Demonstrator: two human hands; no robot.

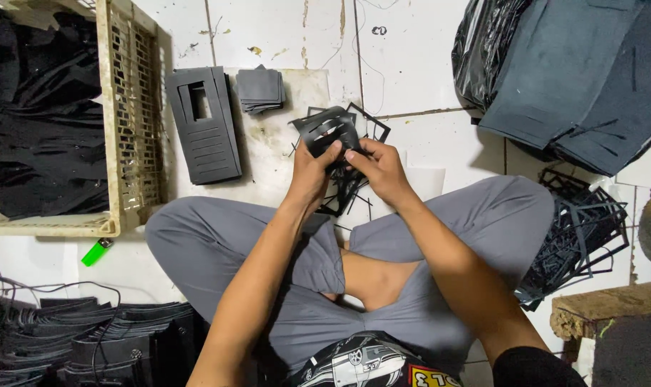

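- Nearest the camera sat the person's black shirt with a colourful printed picture, above crossed legs in grey trousers.
- The left hand and right hand met over the floor ahead of the knees, both closed on a black cut-out sheet with slots punched through it; the left thumb lay across its lower edge, and the right fingers pinched its right side.
- Beneath the hands lay thin black offcut frames, loosely tangled.
- A neat stack of dark panels (each with a rectangular window) lay on the white tiled floor, just beside a small pile of dark squares.
- A beige plastic crate at the left held black sheets.
- A green lighter lay near the crate's corner.
- At the upper right, grey sheets spilled from a black plastic bag.
- More black frame scraps were heaped by the right knee.
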